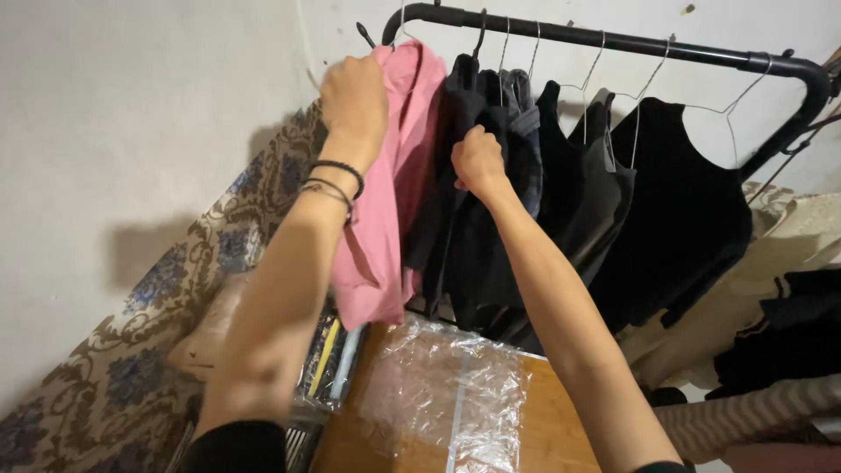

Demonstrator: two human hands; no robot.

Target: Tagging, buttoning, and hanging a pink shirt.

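Observation:
A pink shirt hangs at the left end of a black clothes rail. My left hand, with dark bands on its wrist, grips the shirt's shoulder near the hanger hook. My right hand is closed on the front of a black garment hanging just right of the pink shirt. More dark garments on wire hangers fill the rail, ending with a black sleeveless top.
A patterned cloth lies against the white wall at left. Below the rail a wooden surface carries a clear plastic bag. Beige and dark clothes pile up at right.

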